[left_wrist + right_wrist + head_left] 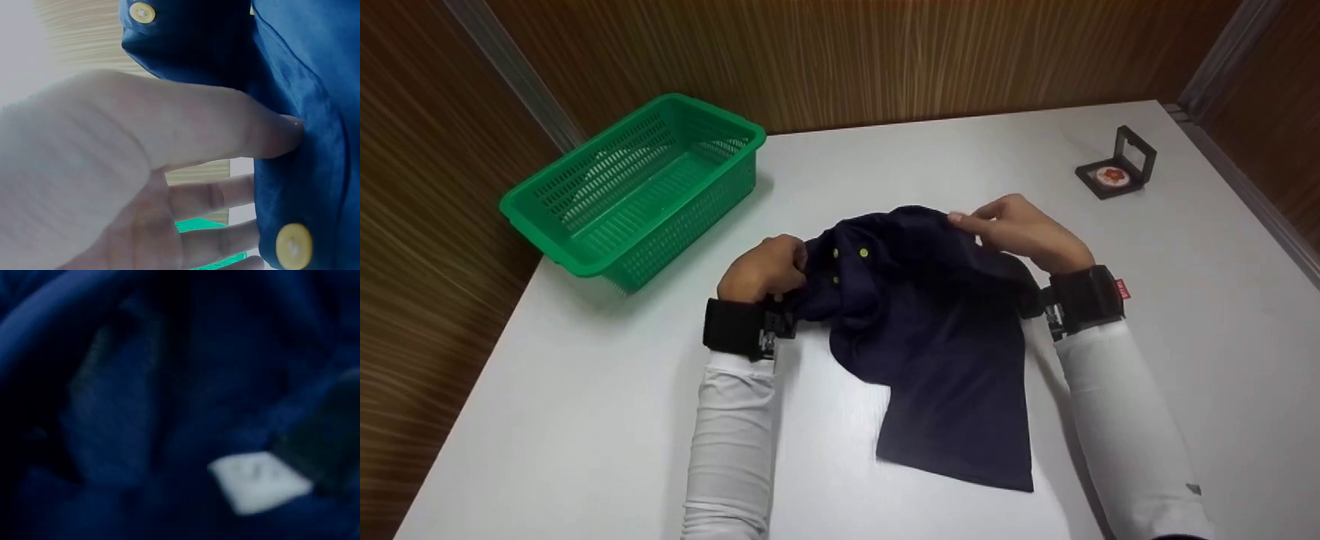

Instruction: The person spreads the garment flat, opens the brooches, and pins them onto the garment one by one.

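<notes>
A dark navy shirt [952, 390] with small yellow buttons is bunched up at its top, its lower part spread flat on the white table. My left hand [769, 268] pinches its buttoned edge on the left. In the left wrist view the thumb of that hand [225, 121] presses on the cloth, fingers behind it, near a yellow button [294, 246]. On the upper right, my right hand [1024, 231] pinches the shirt's top edge between thumb and fingers. Blurred blue cloth [225, 382] fills the right wrist view, with a white label [259, 482] on it; that hand is hidden there.
A green plastic basket [690, 217] stands at the table's back left. Toward the back right is a small black display case [1110, 176], its lid upright, with a round red-and-white piece inside. Wood-grain panels [885, 60] rise behind and beside the white table [585, 420].
</notes>
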A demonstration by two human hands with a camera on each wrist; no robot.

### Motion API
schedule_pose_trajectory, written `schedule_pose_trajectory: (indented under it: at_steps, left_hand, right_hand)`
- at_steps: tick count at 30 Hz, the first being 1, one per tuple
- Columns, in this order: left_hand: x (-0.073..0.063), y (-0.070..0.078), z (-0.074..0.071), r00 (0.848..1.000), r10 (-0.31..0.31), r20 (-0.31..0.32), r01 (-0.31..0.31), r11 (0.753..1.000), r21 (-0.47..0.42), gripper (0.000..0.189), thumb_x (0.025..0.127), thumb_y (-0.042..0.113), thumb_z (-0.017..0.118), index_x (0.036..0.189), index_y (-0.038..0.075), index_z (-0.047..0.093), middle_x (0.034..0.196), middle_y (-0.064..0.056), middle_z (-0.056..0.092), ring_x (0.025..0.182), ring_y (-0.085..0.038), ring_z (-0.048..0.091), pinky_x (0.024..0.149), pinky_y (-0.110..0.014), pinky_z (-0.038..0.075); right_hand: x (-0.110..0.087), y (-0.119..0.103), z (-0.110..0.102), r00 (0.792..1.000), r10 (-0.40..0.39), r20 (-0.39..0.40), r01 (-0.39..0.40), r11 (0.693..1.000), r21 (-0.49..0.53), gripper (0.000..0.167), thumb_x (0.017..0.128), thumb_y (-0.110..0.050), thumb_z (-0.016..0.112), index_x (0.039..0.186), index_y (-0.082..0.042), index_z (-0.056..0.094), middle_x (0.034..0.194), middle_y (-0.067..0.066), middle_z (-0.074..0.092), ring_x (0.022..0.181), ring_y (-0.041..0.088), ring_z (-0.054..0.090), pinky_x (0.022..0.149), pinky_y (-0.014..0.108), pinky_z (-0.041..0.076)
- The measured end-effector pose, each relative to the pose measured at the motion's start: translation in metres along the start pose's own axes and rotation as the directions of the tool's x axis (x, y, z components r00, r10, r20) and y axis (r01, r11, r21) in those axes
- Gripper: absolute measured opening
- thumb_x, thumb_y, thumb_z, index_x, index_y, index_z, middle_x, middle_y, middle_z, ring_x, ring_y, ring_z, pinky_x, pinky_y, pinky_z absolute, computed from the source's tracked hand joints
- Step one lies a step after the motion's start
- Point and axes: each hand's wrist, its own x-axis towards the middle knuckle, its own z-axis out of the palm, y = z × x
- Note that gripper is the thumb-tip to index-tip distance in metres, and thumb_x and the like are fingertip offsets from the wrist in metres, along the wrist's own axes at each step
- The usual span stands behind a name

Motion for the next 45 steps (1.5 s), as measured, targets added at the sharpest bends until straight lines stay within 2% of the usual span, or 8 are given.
schedule_pose_trajectory:
  at_steps: [4,9,13,18,27,36,39,45]
  left_hand:
    - [0.0,-0.001,0.001,1.0,0.002,0.006,-0.002,1.0,-0.003,0.008,0.087,0.004,0.06,0.092,0.01,0.056,0.079,-0.002,0.056,0.06,-0.015,0.057,0.056,-0.026,0.042]
    - [0.0,-0.001,0.001,1.0,0.014,0.0,-0.014,1.0,0.003,0.008,0.088,0.004,0.059,0.091,0.01,0.056,0.074,-0.002,0.056,0.056,-0.013,0.054,0.055,-0.026,0.041]
    - [0.0,-0.001,0.0,1.0,0.009,0.0,-0.009,1.0,0.0,0.008,0.088,0.004,0.06,0.091,0.01,0.056,0.074,-0.001,0.055,0.056,-0.013,0.054,0.055,-0.026,0.041]
    - [0.001,0.001,-0.001,1.0,0.002,0.001,-0.002,1.0,-0.004,0.007,0.088,0.006,0.062,0.093,0.009,0.057,0.08,-0.002,0.057,0.059,-0.014,0.055,0.056,-0.027,0.042]
    - [-0.001,0.002,0.001,1.0,0.017,-0.022,-0.017,1.0,0.006,0.012,0.093,0.012,0.064,0.103,0.008,0.062,0.092,-0.003,0.058,0.08,-0.02,0.056,0.068,-0.031,0.043]
    - [-0.002,0.009,-0.001,0.981,0.105,-0.166,-0.11,0.994,-0.021,0.038,0.104,0.024,0.055,0.136,0.004,0.053,0.137,-0.017,0.057,0.08,-0.023,0.061,0.082,-0.038,0.052]
    - [-0.001,0.011,-0.001,0.975,0.11,-0.192,-0.123,0.991,-0.056,0.044,0.107,0.028,0.053,0.143,0.004,0.049,0.14,-0.02,0.055,0.059,-0.023,0.057,0.067,-0.038,0.052]
    - [-0.003,-0.004,0.0,0.995,-0.095,-0.036,0.096,0.995,0.009,0.058,0.107,0.047,0.049,0.141,0.0,0.048,0.128,-0.019,0.063,0.104,-0.028,0.063,0.094,-0.039,0.05]
  right_hand:
    - [0.006,0.002,0.011,1.0,-0.001,0.026,0.004,0.996,-0.091,0.062,0.098,-0.055,0.063,0.133,-0.004,0.069,0.104,0.002,0.069,0.086,0.012,0.06,0.078,0.024,0.049]
    - [0.015,-0.002,0.027,0.977,-0.205,-0.059,0.205,0.979,-0.008,0.024,0.096,-0.018,0.073,0.113,0.0,0.072,0.091,0.0,0.07,0.082,0.009,0.066,0.071,0.018,0.049]
    - [0.018,-0.011,0.034,0.902,-0.395,-0.175,0.419,0.899,0.128,0.01,0.091,0.015,0.057,0.099,0.01,0.06,0.118,0.013,0.07,0.127,0.021,0.063,0.1,0.017,0.048]
    - [0.017,-0.011,0.028,0.791,-0.547,-0.273,0.581,0.812,0.058,0.047,0.081,0.027,0.036,0.108,0.008,0.07,0.146,0.017,0.061,0.149,0.027,0.046,0.121,0.025,0.037]
    - [0.023,0.02,0.004,0.958,-0.207,-0.197,0.199,0.978,-0.061,0.061,0.11,-0.015,0.039,0.158,0.013,0.016,0.173,0.025,0.005,0.161,0.042,0.009,0.132,0.051,0.011]
    - [0.005,-0.001,-0.006,0.922,-0.12,-0.367,0.104,0.992,-0.065,0.071,0.106,-0.053,0.043,0.153,0.0,0.045,0.162,0.026,0.039,0.143,0.051,0.047,0.119,0.06,0.036]
    - [-0.007,-0.007,-0.017,0.964,-0.077,-0.255,0.055,0.994,-0.092,0.084,0.1,-0.067,0.047,0.155,-0.004,0.043,0.163,0.022,0.04,0.145,0.047,0.045,0.119,0.061,0.035]
    - [-0.017,0.007,-0.032,0.999,0.004,0.032,0.004,0.964,-0.265,0.07,0.098,-0.055,0.063,0.144,-0.003,0.053,0.134,0.018,0.063,0.117,0.034,0.063,0.1,0.048,0.049]
